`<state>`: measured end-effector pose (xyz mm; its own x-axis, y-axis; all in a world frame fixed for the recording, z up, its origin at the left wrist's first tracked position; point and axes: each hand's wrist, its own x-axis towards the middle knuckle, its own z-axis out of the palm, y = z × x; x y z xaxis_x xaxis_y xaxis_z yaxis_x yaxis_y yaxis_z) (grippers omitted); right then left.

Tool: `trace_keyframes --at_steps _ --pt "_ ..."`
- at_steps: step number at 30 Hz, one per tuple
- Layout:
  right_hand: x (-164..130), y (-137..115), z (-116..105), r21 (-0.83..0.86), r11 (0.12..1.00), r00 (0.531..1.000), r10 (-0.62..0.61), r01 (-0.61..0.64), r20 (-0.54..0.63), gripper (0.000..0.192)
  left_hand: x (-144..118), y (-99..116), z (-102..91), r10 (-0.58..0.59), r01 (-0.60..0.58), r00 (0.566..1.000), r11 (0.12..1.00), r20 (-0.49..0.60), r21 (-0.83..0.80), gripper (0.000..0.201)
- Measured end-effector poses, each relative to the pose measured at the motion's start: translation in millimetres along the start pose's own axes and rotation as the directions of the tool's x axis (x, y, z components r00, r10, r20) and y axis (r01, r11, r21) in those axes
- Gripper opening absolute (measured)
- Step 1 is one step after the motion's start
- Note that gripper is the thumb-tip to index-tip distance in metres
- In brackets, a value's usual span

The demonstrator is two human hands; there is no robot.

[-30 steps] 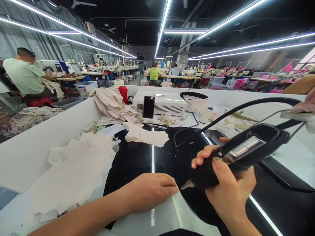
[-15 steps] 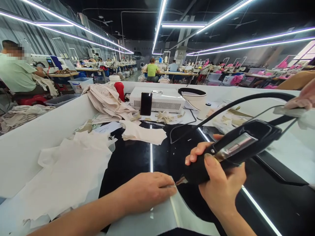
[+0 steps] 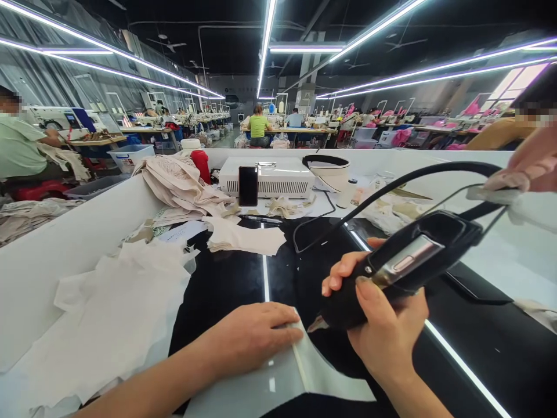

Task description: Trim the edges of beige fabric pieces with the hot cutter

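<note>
My right hand [image 3: 383, 325] grips a black corded hand tool [image 3: 404, 264] with a metal tip pointing down-left at the edge of a pale translucent sheet [image 3: 287, 380]. My left hand [image 3: 252, 337] lies flat, palm down, pressing that sheet onto the glossy black table [image 3: 235, 278]. The tool's tip meets the sheet just right of my left fingertips. A thick black cable [image 3: 413, 177] arcs from the tool up to the right.
Cream fabric pieces [image 3: 117, 307] pile at the left, more [image 3: 243, 235] further back. A white box unit [image 3: 270, 174], a dark phone [image 3: 248, 186] and a red bottle [image 3: 201, 164] stand at the far end. Another person's hand [image 3: 526, 165] is at the right edge.
The view has drifted right and slightly up. My right hand and the tool have shifted a little left toward my left fingertips, with the tip now at the sheet's edge.
</note>
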<state>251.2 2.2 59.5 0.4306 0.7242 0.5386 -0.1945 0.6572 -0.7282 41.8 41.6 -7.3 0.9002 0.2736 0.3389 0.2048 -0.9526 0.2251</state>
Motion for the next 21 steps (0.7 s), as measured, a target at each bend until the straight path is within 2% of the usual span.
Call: trace_keyframes --at_steps 6,12,18,21 --pt "-3.7 2.9 1.1 -0.019 1.0 1.0 0.002 -0.001 0.014 0.036 -0.2 -1.6 0.7 -0.018 0.019 0.999 1.0 0.041 -0.023 0.03" --pt "-1.8 1.4 2.9 -0.014 1.0 1.0 0.019 -0.019 0.016 0.035 -1.8 -2.6 -1.7 -0.022 0.022 1.0 1.0 0.019 0.005 0.03" --pt "-2.5 -10.2 -4.1 -0.024 1.0 1.0 -0.015 0.015 0.008 0.036 6.9 2.4 -12.9 0.061 -0.057 0.992 0.998 -0.109 0.039 0.024" --pt "-5.3 -12.6 -7.2 -0.017 1.0 1.0 -0.001 0.002 0.016 0.04 14.7 13.5 -17.7 0.035 -0.034 0.995 0.999 -0.097 0.016 0.022"
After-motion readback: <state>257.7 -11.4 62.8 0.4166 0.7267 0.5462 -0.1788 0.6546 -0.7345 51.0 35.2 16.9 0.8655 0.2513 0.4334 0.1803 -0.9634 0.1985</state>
